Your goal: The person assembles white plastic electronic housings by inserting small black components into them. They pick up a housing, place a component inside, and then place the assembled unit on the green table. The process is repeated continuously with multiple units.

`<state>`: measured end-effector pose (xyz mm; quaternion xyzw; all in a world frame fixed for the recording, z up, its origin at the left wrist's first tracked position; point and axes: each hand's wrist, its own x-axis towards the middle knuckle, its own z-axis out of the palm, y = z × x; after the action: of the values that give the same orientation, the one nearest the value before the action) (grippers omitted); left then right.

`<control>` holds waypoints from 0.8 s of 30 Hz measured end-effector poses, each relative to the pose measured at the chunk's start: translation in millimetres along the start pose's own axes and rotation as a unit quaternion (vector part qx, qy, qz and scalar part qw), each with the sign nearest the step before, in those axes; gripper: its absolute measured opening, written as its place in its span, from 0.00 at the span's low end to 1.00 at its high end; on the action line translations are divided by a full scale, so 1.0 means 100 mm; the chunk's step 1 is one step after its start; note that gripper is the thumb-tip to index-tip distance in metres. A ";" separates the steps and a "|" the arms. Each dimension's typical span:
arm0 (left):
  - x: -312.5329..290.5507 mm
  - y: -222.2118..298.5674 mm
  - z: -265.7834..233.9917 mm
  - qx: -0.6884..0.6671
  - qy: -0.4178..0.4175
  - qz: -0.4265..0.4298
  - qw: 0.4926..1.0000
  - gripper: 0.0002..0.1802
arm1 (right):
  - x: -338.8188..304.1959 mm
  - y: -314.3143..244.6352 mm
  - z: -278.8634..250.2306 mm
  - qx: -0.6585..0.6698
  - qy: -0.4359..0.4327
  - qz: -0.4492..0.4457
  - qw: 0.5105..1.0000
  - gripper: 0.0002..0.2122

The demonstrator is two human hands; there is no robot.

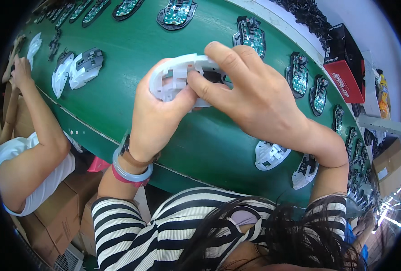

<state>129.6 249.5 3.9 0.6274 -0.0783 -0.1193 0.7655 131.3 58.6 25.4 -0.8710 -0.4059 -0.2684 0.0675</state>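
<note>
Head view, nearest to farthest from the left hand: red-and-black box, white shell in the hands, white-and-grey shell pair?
1. White shell: in the left hand.
2. White-and-grey shell pair: on the green table, to the hand's left.
3. Red-and-black box: well off to the right.

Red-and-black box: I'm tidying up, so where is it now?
In the head view, the red-and-black box sits at upper right, just right of two circuit boards.

Wht shell (179,73) partly behind R fingers (226,58)
</note>
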 end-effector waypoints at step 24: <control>0.11 0.08 -0.16 0.024 -0.084 -0.054 0.995 0.17 | 0.04 -0.25 -0.15 0.137 -0.073 0.174 0.972 0.18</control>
<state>144.8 262.7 8.7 0.6363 -0.1113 -0.2113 0.7335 108.8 72.3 38.0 -0.9279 -0.2847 -0.1301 0.2025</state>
